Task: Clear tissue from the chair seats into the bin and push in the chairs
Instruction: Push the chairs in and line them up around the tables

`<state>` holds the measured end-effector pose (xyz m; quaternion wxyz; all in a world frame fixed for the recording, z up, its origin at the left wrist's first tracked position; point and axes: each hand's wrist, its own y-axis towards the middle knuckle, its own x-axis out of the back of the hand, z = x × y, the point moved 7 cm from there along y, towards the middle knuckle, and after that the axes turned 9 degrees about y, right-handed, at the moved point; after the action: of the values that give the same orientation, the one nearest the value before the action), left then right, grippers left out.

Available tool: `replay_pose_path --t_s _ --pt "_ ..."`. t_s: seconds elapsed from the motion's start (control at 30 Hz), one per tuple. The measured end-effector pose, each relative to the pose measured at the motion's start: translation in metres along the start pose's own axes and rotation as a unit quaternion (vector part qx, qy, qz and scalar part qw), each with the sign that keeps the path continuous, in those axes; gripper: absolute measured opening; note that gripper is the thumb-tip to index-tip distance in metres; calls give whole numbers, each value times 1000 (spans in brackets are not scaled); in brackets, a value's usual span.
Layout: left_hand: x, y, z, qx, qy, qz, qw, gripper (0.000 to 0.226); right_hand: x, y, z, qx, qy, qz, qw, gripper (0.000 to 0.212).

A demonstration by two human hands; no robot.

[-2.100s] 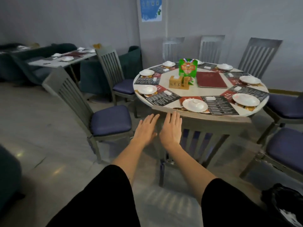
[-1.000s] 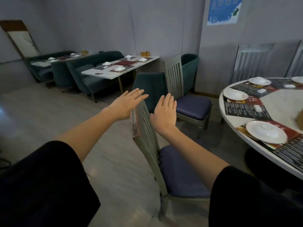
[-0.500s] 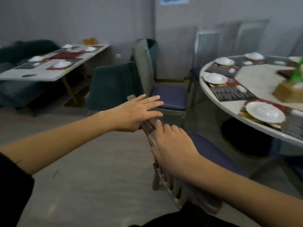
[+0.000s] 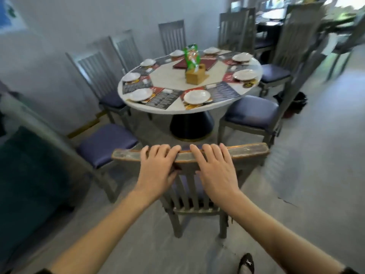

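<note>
At the far left, the left chair (image 4: 106, 144) stands pulled out and turned at an angle from the round tabletop (image 4: 167, 78). Its blue seat shows no tissue that we can see. Next comes our left hand (image 4: 158, 167), which grips the top rail of the near chair (image 4: 246, 150) with its fingers curled over the front edge. Our right hand (image 4: 215, 169) lies just beside it on the same rail, fingers bent over the edge in the same hold. The near chair stands well short of the tabletop, with open floor between it and the pedestal. Its backrest hides most of the seat, so we cannot tell whether any tissue lies there. Further right, the right chair (image 4: 250, 113) also sits out from the tabletop, and its seat shows no tissue. Beyond it the dark bin (image 4: 297, 102) stands on the floor.

We judge the tissue clearing to be mostly or wholly done, since no seat we can see carries any. Pushing in is what remains. The near chair is the one in hand, and the left chair and right chair are not yet in. The chairs on the far side look closer to the tabletop, though blur keeps us from being sure.
</note>
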<state>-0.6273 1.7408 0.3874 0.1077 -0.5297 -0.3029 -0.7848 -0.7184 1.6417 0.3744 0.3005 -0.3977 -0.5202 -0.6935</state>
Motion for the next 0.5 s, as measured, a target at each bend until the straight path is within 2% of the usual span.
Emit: replay_pose_path --t_s 0.1,0.23,0.5 --pt "-1 -8 2 42 -13 -29 999 62 2 -8 -4 -55 21 -31 998 74" --pt "-7 -15 11 45 -17 -48 998 65 2 -11 -10 -91 30 -55 994 71" --pt "-12 -1 12 61 -21 -71 995 62 0 0 -25 -86 34 -77 993 68"
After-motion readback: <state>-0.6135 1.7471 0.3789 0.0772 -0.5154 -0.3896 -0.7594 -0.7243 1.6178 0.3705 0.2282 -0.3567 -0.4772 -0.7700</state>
